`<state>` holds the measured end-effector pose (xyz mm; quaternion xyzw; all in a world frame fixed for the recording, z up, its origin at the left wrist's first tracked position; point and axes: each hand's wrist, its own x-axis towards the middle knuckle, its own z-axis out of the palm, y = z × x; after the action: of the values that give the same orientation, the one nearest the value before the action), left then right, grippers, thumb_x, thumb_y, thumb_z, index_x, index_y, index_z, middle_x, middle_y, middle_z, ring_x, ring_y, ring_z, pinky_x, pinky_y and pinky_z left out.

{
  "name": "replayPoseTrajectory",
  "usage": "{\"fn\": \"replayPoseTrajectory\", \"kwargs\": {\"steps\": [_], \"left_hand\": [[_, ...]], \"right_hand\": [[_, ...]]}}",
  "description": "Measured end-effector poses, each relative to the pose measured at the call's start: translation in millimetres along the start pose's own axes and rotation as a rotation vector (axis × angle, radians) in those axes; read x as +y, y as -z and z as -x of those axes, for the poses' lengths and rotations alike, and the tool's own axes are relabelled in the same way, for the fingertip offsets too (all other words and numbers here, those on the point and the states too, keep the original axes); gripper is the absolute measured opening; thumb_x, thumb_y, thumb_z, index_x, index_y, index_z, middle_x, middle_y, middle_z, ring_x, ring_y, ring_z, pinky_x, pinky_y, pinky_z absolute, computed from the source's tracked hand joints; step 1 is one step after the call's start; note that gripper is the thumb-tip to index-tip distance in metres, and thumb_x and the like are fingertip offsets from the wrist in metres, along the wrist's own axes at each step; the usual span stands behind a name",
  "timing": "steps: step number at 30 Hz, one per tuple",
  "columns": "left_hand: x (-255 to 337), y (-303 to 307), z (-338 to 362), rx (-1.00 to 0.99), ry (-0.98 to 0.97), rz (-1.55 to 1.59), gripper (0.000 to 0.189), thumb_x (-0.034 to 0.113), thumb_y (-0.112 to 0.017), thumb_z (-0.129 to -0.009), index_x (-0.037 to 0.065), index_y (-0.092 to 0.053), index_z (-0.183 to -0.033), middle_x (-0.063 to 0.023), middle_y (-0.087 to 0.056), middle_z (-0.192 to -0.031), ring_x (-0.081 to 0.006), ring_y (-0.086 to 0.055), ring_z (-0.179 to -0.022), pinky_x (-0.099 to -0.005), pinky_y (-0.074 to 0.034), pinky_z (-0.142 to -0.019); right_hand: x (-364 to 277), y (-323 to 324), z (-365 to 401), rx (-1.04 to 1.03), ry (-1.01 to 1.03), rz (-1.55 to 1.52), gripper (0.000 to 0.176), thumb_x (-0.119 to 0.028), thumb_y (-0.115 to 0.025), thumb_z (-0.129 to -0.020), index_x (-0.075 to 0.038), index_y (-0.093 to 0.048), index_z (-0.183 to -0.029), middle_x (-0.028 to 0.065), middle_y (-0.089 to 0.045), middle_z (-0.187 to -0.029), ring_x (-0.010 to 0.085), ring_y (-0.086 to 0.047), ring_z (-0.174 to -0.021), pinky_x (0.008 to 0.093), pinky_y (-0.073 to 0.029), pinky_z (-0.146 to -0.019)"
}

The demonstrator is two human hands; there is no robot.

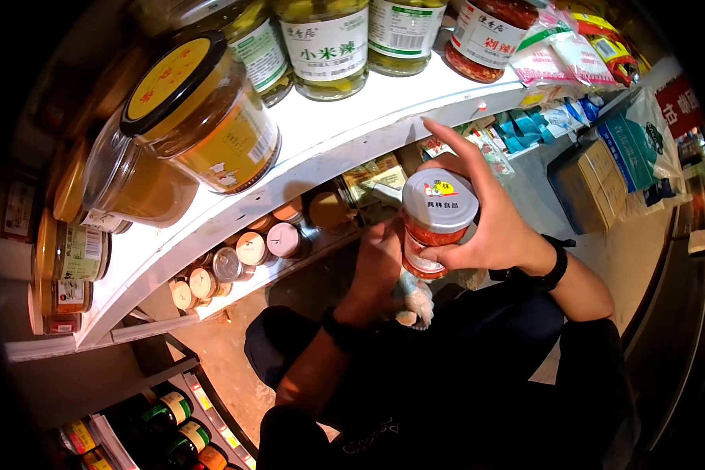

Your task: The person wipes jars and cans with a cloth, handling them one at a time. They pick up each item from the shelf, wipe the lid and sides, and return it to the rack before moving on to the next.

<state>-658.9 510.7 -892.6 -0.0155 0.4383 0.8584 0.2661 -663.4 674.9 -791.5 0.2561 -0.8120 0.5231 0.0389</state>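
Note:
A glass jar of red chili sauce (424, 235) with a silver lid is held up in front of me at the shelf's front edge. My right hand (497, 223) grips it from the right, thumb low on the label and index finger raised past the lid. Against the jar's left side, my left hand (377, 262) is curled and closed; its fingertips are partly hidden. Below the left hand shows a whitish, crumpled-looking thing (417, 304) that I cannot make out clearly.
On the white upper shelf (329, 129) stand a yellow-lidded jar (204, 117), pickled pepper jars (325, 47) and a red chili jar (489, 39). Several small jars (251, 247) fill the lower shelf. Dark bottles (184, 431) lie bottom left; a cardboard box (591, 184) sits on the right.

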Motion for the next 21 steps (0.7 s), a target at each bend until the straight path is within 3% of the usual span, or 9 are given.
{"fn": "replayPoseTrajectory", "kwargs": {"steps": [3,7,11,14,15,16,18,20,21], "left_hand": [[-2.9,-4.1,0.7,0.234,-0.31,-0.624,0.028,0.02,-0.054,-0.099,-0.006,-0.063,-0.107,-0.013,-0.071,-0.093,-0.018,-0.067,-0.082,-0.0308,-0.051,-0.073],[2.6,-13.7,17.9,0.453,-0.735,-0.862,0.035,0.027,-0.064,-0.094,-0.004,-0.065,-0.109,-0.0189,-0.069,-0.097,-0.0336,-0.067,-0.085,-0.0353,-0.051,-0.074],[12.7,-22.0,21.3,0.216,-1.131,-1.129,0.035,0.02,-0.076,-0.081,0.004,-0.068,-0.111,-0.0142,-0.068,-0.114,-0.0275,-0.065,-0.094,-0.0373,-0.052,-0.075],[3.9,-30.4,28.9,0.095,-1.165,-1.384,0.04,0.018,-0.081,-0.075,0.007,-0.068,-0.111,-0.0115,-0.068,-0.116,-0.0267,-0.064,-0.092,-0.0366,-0.051,-0.075],[-3.8,-30.7,28.8,0.083,-1.296,-1.297,0.043,0.02,-0.083,-0.073,0.007,-0.067,-0.111,-0.0095,-0.068,-0.117,-0.027,-0.063,-0.089,-0.0367,-0.051,-0.073],[-0.9,-29.3,26.6,0.078,-1.305,-1.3,0.043,0.02,-0.083,-0.073,0.007,-0.067,-0.111,-0.0095,-0.068,-0.117,-0.027,-0.063,-0.089,-0.0367,-0.051,-0.073],[5.7,-27.2,22.0,0.055,-1.178,-1.415,0.043,0.023,-0.084,-0.073,0.007,-0.067,-0.109,-0.0094,-0.069,-0.112,-0.0274,-0.061,-0.086,-0.036,-0.051,-0.071],[4.4,-24.9,16.3,0.22,-1.033,-1.228,0.033,0.025,-0.079,-0.079,0.006,-0.069,-0.104,-0.0101,-0.069,-0.107,-0.0287,-0.061,-0.083,-0.0363,-0.051,-0.07],[1.3,-17.7,12.7,0.207,-0.862,-1.099,0.027,0.025,-0.075,-0.083,0.006,-0.069,-0.101,-0.0105,-0.069,-0.104,-0.0302,-0.061,-0.083,-0.0372,-0.051,-0.07]], "right_hand": [[-3.2,5.9,4.5,0.01,0.004,0.037,0.107,-0.012,-0.082,-0.063,-0.012,-0.026,-0.154,0.0177,-0.049,-0.138,0.0318,-0.056,-0.121,0.0403,-0.046,-0.1],[-1.4,19.0,9.9,-0.068,0.023,0.277,0.109,-0.003,-0.077,-0.066,-0.013,-0.017,-0.156,0.0194,-0.044,-0.146,0.0384,-0.054,-0.123,0.0432,-0.047,-0.099],[-1.8,20.4,13.4,-0.309,-0.079,0.425,0.116,-0.012,-0.081,-0.068,-0.005,-0.007,-0.156,0.0257,-0.045,-0.142,0.0434,-0.055,-0.12,0.0429,-0.046,-0.1],[0.9,21.7,14.4,-0.358,-0.071,0.451,0.119,-0.02,-0.085,-0.067,-0.004,-0.007,-0.156,0.0282,-0.038,-0.148,0.0462,-0.052,-0.122,0.0449,-0.048,-0.097],[3.3,23.8,15.7,-0.315,-0.028,0.485,0.116,-0.013,-0.08,-0.068,-0.009,-0.005,-0.157,0.0246,-0.047,-0.132,0.043,-0.057,-0.1,0.0444,-0.05,-0.081],[5.0,24.5,17.4,-0.276,0.009,0.512,0.113,-0.006,-0.074,-0.07,-0.014,-0.003,-0.158,0.021,-0.057,-0.117,0.0399,-0.062,-0.077,0.044,-0.052,-0.066],[1.9,26.2,17.1,-0.232,0.079,0.514,0.114,-0.006,-0.074,-0.069,-0.014,-0.004,-0.158,0.0193,-0.056,-0.109,0.0389,-0.062,-0.077,0.0447,-0.052,-0.063],[-13.0,26.2,15.1,-0.44,-0.13,0.573,0.11,-0.017,-0.078,-0.068,-0.003,-0.012,-0.155,0.0223,-0.05,-0.132,0.0434,-0.061,-0.099,0.0473,-0.053,-0.078],[-18.6,24.9,16.5,-0.403,-0.1,0.529,0.108,-0.017,-0.078,-0.068,-0.005,-0.014,-0.154,0.0186,-0.053,-0.111,0.0414,-0.061,-0.085,0.0476,-0.051,-0.068]]}}
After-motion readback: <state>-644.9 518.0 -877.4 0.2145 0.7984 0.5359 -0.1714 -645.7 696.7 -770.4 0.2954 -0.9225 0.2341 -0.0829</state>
